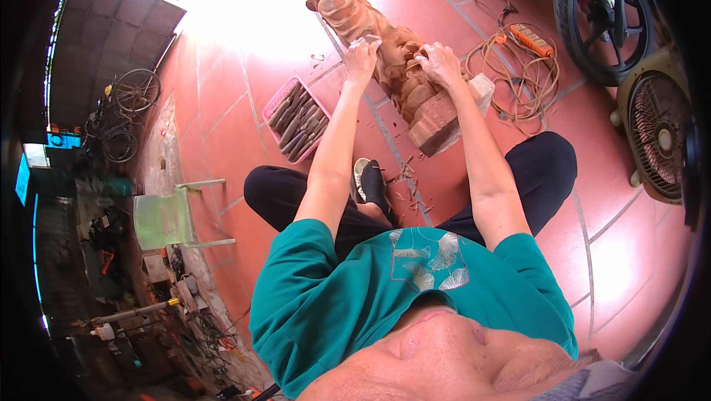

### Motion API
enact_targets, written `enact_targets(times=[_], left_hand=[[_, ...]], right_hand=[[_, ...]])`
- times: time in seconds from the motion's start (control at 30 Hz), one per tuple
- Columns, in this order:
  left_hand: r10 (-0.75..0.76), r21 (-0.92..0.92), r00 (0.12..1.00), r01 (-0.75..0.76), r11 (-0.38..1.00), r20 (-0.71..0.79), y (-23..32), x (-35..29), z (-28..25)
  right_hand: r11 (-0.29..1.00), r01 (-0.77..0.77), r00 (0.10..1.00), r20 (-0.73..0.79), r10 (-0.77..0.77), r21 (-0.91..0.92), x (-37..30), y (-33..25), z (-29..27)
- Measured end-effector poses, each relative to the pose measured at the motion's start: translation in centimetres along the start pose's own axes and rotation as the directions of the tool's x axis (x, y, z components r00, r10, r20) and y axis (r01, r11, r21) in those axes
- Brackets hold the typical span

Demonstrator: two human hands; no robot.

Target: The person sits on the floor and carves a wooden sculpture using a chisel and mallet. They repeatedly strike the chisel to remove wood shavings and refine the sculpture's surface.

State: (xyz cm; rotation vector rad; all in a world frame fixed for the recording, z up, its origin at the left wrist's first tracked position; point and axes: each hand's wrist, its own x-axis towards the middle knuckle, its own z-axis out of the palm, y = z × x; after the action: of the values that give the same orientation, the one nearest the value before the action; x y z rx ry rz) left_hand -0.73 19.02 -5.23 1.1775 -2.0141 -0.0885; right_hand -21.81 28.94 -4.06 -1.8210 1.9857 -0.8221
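A long reddish-brown wood carving (pixel 400 53) lies on the tiled floor in front of me, slanting from the far left toward the near right. Its surface is cut in folds and curls, and a blocky, paler base (pixel 437 123) forms the near end. My left hand (pixel 361 59) grips the carving's left side around mid-length, fingers bent against the wood. On the right, near the base, my right hand (pixel 440 65) has its fingers curled over the carving. Parts of the fingertips of both hands are hard to make out.
Left of the carving stands a pink basket (pixel 298 121) of chisel-like tools. Wood shavings (pixel 404 175) lie near my foot (pixel 374 186). An orange power strip (pixel 531 40) with coiled cord, a wheel (pixel 603 19) and a fan (pixel 659 131) are at right, a green chair (pixel 161 217) at left.
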Motion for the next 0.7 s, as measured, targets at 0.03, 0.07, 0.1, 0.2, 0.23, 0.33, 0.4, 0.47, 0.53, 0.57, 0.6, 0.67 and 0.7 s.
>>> enact_targets(times=[0.03,0.07,0.1,0.2,0.23,0.33,0.4,0.47,0.53,0.57,0.6,0.67,0.7], left_hand=[[0.047,-0.082,0.998,-0.050,0.995,-0.033,1.5,-0.4,0.3],[0.090,-0.160,0.993,-0.101,0.982,-0.070,2.8,-0.4,0.3],[-0.063,0.140,0.998,0.058,0.988,0.027,0.3,-0.4,-1.0],[-0.160,0.071,0.910,0.144,0.987,0.383,4.6,0.9,-3.2],[-0.179,0.038,0.891,0.180,0.983,0.416,3.5,1.2,-3.5],[-0.190,-0.107,0.893,0.253,0.962,0.407,2.2,2.5,-3.4],[-0.166,-0.253,0.958,0.226,0.941,0.235,2.5,2.9,-2.7],[-0.136,-0.088,0.970,0.156,0.984,0.200,2.2,2.9,-2.3],[-0.018,0.037,0.989,0.013,0.999,0.147,2.7,2.6,-1.8],[-0.044,0.078,0.983,0.030,0.996,0.178,2.8,2.1,-2.0],[-0.035,0.070,0.968,0.018,0.997,0.247,4.3,2.4,-1.9],[-0.034,0.078,0.927,0.004,0.997,0.375,5.6,2.2,-2.5],[0.026,0.077,0.908,-0.064,0.995,0.418,5.9,2.3,-3.0]], right_hand=[[1.000,-0.014,1.000,-0.004,0.014,-0.005,-0.1,0.6,-0.1],[1.000,-0.019,1.000,-0.023,0.018,-0.013,-0.2,1.0,0.0],[1.000,0.017,0.999,-0.036,-0.017,0.009,0.0,-0.8,0.5],[1.000,-0.020,0.999,-0.024,0.021,0.002,0.0,1.3,0.5],[1.000,-0.019,1.000,-0.008,0.019,0.017,0.0,1.0,0.5],[1.000,-0.005,0.999,-0.035,0.006,0.029,0.1,0.7,0.7],[1.000,0.015,0.997,-0.078,-0.015,-0.009,-0.1,0.5,0.9],[0.999,0.028,0.995,-0.091,-0.030,-0.016,-0.1,0.1,1.0],[1.000,0.026,0.997,-0.074,-0.025,0.005,-0.1,0.0,0.9],[0.999,0.037,0.995,-0.095,-0.037,0.004,0.0,-0.2,0.9],[0.999,0.031,0.993,-0.115,-0.031,-0.008,-0.1,0.5,1.0],[0.999,0.025,0.993,-0.118,-0.027,-0.019,-0.4,0.9,1.3],[0.999,0.021,0.993,-0.113,-0.023,-0.025,-0.1,1.1,1.1]])
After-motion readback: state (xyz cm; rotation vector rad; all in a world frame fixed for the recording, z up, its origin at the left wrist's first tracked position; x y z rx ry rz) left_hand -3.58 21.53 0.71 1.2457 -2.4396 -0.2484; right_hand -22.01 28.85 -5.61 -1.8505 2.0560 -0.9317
